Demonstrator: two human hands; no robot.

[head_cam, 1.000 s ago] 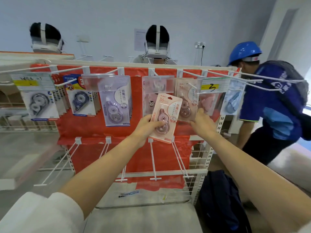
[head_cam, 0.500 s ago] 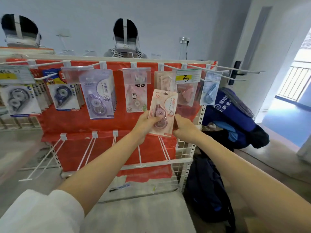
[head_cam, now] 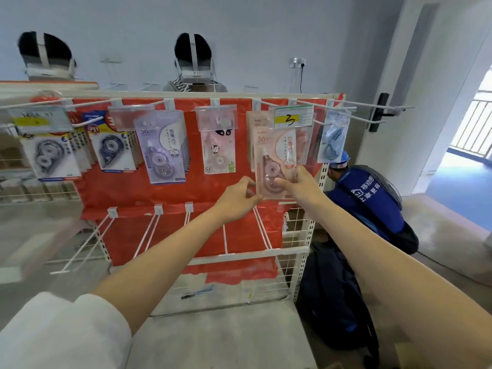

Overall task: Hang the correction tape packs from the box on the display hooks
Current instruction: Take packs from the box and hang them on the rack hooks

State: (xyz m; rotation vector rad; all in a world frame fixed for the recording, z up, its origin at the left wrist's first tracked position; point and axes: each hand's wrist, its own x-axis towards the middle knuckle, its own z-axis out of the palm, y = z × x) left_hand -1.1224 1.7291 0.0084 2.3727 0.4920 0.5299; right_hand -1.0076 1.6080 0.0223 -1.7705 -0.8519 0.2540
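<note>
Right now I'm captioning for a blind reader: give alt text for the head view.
Both hands, left hand and right hand, hold a pink correction tape pack up to a hook on a red display rack where other packs hang. A person in blue crouches beside it.

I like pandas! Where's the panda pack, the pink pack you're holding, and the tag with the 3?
panda pack [head_cam: 218,153], head view, card middle.
pink pack [head_cam: 275,166], head view, clear blister.
number tag [head_cam: 292,118], head view, yellow strip.
</note>
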